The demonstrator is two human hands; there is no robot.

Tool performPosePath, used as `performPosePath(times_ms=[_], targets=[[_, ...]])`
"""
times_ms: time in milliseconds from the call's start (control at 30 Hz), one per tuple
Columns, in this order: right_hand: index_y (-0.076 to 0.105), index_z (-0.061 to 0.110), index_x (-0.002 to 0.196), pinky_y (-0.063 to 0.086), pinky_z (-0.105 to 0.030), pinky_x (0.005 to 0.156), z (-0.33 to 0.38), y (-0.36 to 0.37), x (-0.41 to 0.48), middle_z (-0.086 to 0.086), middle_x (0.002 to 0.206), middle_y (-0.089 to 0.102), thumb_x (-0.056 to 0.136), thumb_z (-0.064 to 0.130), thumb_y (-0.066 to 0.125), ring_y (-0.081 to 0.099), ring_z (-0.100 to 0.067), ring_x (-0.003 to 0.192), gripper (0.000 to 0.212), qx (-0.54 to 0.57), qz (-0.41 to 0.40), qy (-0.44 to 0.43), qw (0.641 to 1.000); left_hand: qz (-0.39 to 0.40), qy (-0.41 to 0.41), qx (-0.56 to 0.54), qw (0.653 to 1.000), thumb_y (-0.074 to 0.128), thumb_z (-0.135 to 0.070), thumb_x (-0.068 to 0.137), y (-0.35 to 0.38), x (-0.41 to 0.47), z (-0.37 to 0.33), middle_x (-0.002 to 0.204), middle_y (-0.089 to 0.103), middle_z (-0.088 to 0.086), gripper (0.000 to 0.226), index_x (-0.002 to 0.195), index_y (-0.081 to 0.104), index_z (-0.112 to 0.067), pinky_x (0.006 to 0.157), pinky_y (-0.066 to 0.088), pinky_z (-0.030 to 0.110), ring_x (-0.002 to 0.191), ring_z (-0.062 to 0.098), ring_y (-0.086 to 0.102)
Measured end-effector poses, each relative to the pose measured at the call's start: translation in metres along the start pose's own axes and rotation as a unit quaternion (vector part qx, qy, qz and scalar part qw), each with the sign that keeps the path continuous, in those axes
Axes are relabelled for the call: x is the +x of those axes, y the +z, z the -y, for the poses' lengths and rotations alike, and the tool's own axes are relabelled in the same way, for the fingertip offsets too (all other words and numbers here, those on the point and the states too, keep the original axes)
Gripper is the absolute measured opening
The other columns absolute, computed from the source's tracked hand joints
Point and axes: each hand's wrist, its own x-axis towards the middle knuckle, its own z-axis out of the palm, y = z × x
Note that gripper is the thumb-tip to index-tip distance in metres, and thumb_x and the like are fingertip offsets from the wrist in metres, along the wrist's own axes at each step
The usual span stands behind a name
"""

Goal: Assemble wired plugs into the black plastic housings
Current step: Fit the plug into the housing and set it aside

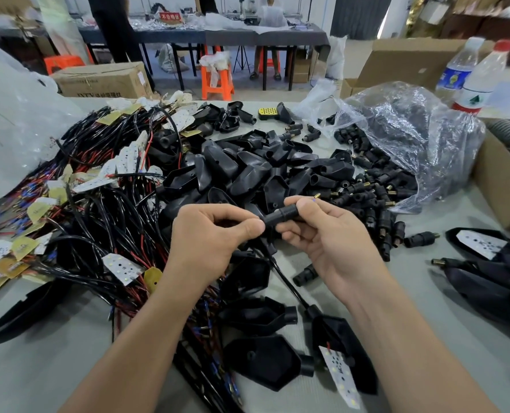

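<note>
Both my hands meet over the middle of the table. My right hand (325,234) pinches a short black plug (282,216) between thumb and fingers. My left hand (215,234) pinches the plug's left end, where a black wire (286,283) leaves it. That wire runs down to a black plastic housing (341,338) with a white LED board (338,369) lying near my right forearm. Two empty housings (265,360) lie just left of it.
A heap of black housings (247,165) lies beyond my hands. Tangled wired LED boards (104,186) fill the left. Loose plugs (373,192) spill from a clear bag (408,138) on the right. Finished housings (492,263) sit far right, near a cardboard box (504,180) and two bottles (471,76).
</note>
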Motion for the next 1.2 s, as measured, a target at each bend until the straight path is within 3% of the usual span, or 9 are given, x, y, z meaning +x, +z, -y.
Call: performPosePath(times_ms=[133,300,467,533,733,867,1000,1100,1200], targets=[[0.075,0.006,0.097,0.059,-0.024,0.067,0.0,-0.003,0.0,-0.015,0.089,0.076,0.1,0.015,0.06,0.072,-0.016,0.069,0.018,0.019,-0.001,0.007,1.0,0.026,-0.029,-0.015,0.999,0.093,-0.03,0.07,0.001,0.001,-0.001,0.07,0.075,0.014,0.011,0.07,0.082,-0.03,0.065,0.055,0.041,0.072,0.048,0.067],[0.079,0.006,0.098,0.058,-0.024,0.065,-0.003,-0.003,0.001,-0.016,0.097,0.077,0.103,0.017,0.055,0.068,-0.014,0.067,0.027,0.021,0.035,0.031,0.999,0.029,-0.015,0.013,0.999,0.094,-0.043,0.06,0.004,-0.004,0.002,0.058,0.071,-0.002,0.019,0.065,0.081,-0.032,0.05,0.048,0.021,0.048,0.01,0.061],[0.081,0.009,0.095,0.056,-0.023,0.063,-0.003,-0.005,0.001,-0.011,0.085,0.075,0.104,0.015,0.054,0.065,-0.013,0.064,0.029,-0.001,0.035,0.035,0.999,0.093,-0.017,-0.062,0.994,0.096,-0.05,0.058,0.007,-0.007,0.001,0.085,0.081,-0.006,0.046,0.1,0.08,-0.044,0.08,0.06,0.021,0.083,0.01,0.078],[0.082,0.01,0.096,0.054,-0.025,0.065,-0.005,-0.002,0.001,-0.008,0.079,0.072,0.101,0.014,0.058,0.062,-0.013,0.065,0.025,-0.028,0.013,0.017,0.999,0.126,-0.004,-0.055,0.99,0.088,-0.048,0.07,0.009,-0.01,0.0,0.084,0.081,-0.007,0.039,0.106,0.076,-0.048,0.08,0.056,0.015,0.085,0.008,0.078],[0.082,0.006,0.087,0.047,-0.024,0.061,-0.001,0.001,0.003,-0.012,0.084,0.073,0.096,0.008,0.062,0.055,-0.013,0.062,0.022,0.009,-0.059,-0.035,0.998,0.09,-0.012,0.067,0.994,0.072,-0.043,0.083,0.016,-0.015,-0.005,0.068,0.075,-0.009,0.01,0.087,0.08,-0.049,0.058,0.051,0.023,0.058,0.009,0.066],[0.08,0.006,0.078,0.045,-0.019,0.052,0.01,-0.001,0.013,-0.01,0.072,0.07,0.098,0.005,0.061,0.053,-0.012,0.054,0.026,0.039,-0.094,-0.081,0.991,0.131,-0.045,0.046,0.989,0.065,-0.062,0.079,0.022,-0.018,-0.009,0.076,0.072,0.015,0.029,0.081,0.081,-0.038,0.071,0.055,0.043,0.064,0.027,0.063],[0.077,0.009,0.075,0.039,-0.017,0.044,0.022,0.011,0.029,-0.005,0.062,0.066,0.095,0.004,0.063,0.048,-0.008,0.046,0.025,-0.067,-0.114,-0.14,0.981,0.163,-0.063,-0.015,0.984,0.066,-0.05,0.089,0.025,-0.015,-0.014,0.079,0.079,-0.001,0.028,0.079,0.083,-0.03,0.07,0.058,0.026,0.076,0.02,0.075],[0.076,0.009,0.074,0.036,-0.018,0.043,0.043,0.021,0.045,-0.005,0.058,0.065,0.094,0.005,0.062,0.046,-0.009,0.043,0.025,-0.146,-0.115,-0.181,0.966,0.192,-0.063,0.002,0.979,0.064,-0.056,0.084,0.022,-0.015,-0.015,0.079,0.078,0.006,0.034,0.078,0.083,-0.028,0.072,0.058,0.037,0.076,0.027,0.073],[0.075,0.009,0.073,0.038,-0.02,0.044,0.064,0.026,0.063,-0.005,0.059,0.066,0.094,0.004,0.061,0.048,-0.009,0.044,0.025,-0.155,-0.143,-0.183,0.96,0.197,-0.047,0.02,0.979,0.066,-0.045,0.09,0.021,-0.017,-0.017,0.076,0.078,0.001,0.03,0.074,0.082,-0.026,0.07,0.057,0.028,0.07,0.016,0.071]])
